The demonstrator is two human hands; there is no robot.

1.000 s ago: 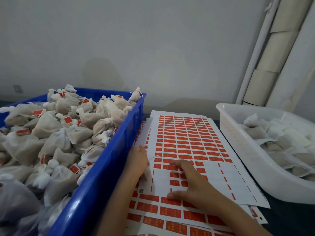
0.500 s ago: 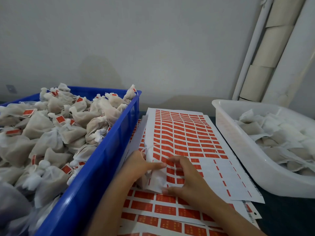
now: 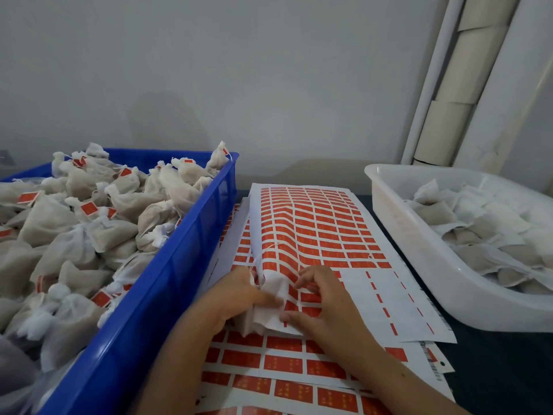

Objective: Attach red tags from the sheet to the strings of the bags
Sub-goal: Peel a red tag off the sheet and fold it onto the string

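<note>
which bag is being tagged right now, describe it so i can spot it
Between the blue crate and the white tub lies the tag sheet. At its near edge, the left hand and right hand hold one white bag, the only bag outside both bins.

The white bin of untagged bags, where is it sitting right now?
In the head view, the white bin sits at the right, right of the tag sheet, opposite the blue crate on the left.

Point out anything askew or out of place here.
The top tag sheet is buckled and lifted at its near left corner, where both hands work. One bag perches on the blue crate rim. Nothing looks spilled.
</note>
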